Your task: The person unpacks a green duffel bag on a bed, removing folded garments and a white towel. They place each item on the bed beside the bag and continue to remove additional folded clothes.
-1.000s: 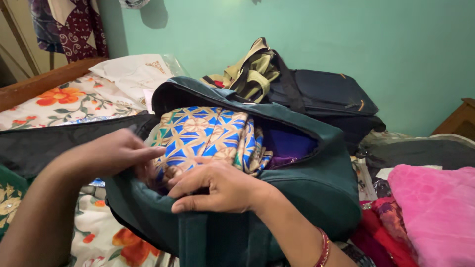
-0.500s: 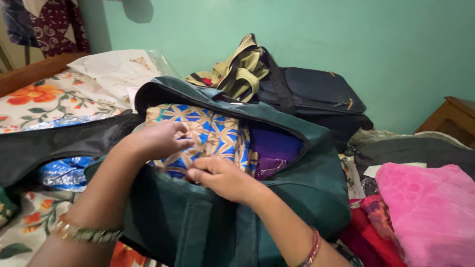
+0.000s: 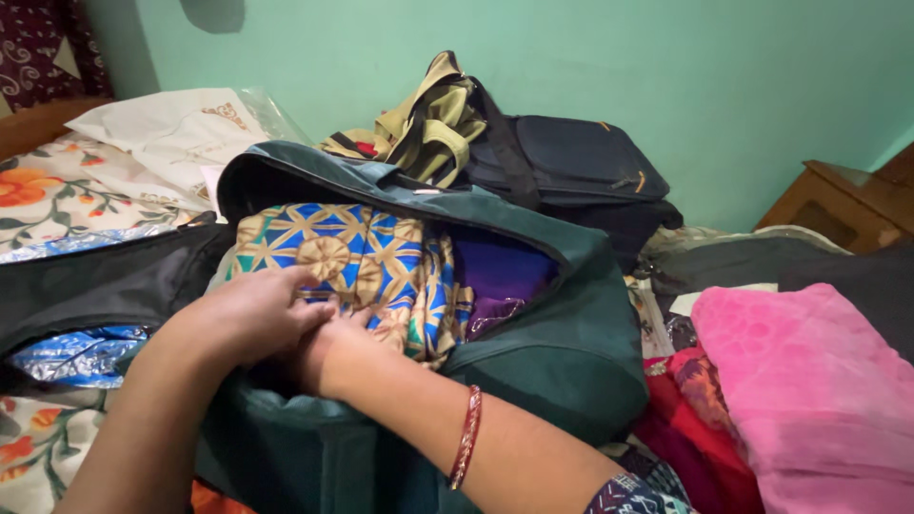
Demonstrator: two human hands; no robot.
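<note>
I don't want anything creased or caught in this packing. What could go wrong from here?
The folded blue and gold patterned cloth stands above the opening of the dark green fabric bag, so pressing by the left hand and right hand may crumple it. The purple fabric beside it bulges toward the rim and might snag if the bag is shut.

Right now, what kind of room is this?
Probably a bedroom: a bed with a floral printed bedsheet, a dark green fabric travel bag stuffed with folded clothes, and a fuzzy pink blanket alongside.
</note>
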